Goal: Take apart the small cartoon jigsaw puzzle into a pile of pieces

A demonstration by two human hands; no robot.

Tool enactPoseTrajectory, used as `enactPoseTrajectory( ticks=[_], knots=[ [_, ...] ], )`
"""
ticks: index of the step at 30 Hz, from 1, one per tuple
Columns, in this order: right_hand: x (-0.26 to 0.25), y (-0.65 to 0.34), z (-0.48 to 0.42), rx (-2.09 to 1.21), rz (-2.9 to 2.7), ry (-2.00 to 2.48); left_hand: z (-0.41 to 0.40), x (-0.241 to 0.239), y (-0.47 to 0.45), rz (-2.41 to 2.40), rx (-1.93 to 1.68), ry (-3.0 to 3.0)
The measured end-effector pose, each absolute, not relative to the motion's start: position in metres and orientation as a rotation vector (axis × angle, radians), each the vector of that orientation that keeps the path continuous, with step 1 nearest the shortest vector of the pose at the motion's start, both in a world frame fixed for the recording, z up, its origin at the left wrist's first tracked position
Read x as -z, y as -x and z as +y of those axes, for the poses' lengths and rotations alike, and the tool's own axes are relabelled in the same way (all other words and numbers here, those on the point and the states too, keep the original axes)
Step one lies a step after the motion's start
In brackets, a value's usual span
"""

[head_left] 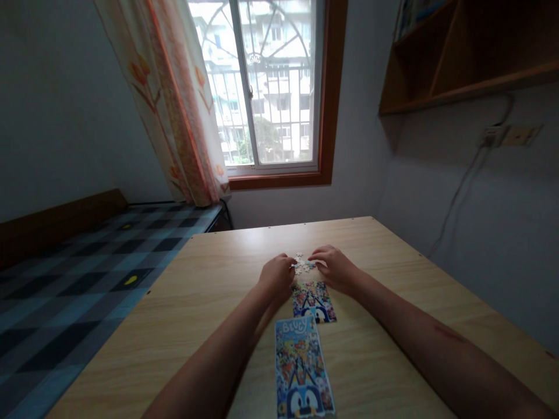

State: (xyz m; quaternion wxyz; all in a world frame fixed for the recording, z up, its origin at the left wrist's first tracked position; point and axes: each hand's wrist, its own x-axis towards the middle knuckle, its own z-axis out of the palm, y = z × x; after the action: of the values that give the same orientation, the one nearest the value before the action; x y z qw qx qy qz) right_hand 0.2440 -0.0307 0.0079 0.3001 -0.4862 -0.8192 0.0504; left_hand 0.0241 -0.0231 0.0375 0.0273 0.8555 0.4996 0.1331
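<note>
A small heap of loose jigsaw puzzle pieces (302, 266), mostly pale side up, lies between my two hands on the wooden table. At its left edge is my left hand (278, 274), fingers bent and slightly apart, tips touching or just beside the pieces. My right hand (334, 267) reaches in from the other side, its fingers stretched and apart from the thumb. Nearer to me lies a partly built puzzle (312, 302) with a colourful cartoon picture. Overlapping or touching its near edge, a tall picture sheet (301, 364) reads "BLUEY" and shows a blue dog's face.
The light wooden table (209, 291) extends to a far edge before the window (275, 87). On the left stands a bed with a checked cover (100, 256), beneath a flowered curtain (174, 105). A wall shelf (437, 70) and a hanging cable (454, 198) are at right.
</note>
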Motion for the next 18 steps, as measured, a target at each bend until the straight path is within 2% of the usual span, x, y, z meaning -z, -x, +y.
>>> enactPoseTrajectory(
  ticks=[4, 8, 13, 18],
  knots=[
    [-0.030, -0.244, -0.035, -0.328, -2.386, 1.463, -0.023, -0.049, -0.025, 1.458, -0.137, -2.641],
    [-0.041, -0.236, -0.045, -0.478, -2.584, 1.616, -0.030, -0.049, -0.031, 1.399, -0.045, -2.679],
    [-0.045, -0.223, -0.057, -0.409, -2.646, 1.673, -0.038, -0.046, -0.045, 1.445, 0.139, -2.706],
    [-0.042, -0.223, -0.054, -0.508, -2.534, 1.711, -0.037, -0.044, -0.045, 1.447, 0.115, -2.695]
  ],
)
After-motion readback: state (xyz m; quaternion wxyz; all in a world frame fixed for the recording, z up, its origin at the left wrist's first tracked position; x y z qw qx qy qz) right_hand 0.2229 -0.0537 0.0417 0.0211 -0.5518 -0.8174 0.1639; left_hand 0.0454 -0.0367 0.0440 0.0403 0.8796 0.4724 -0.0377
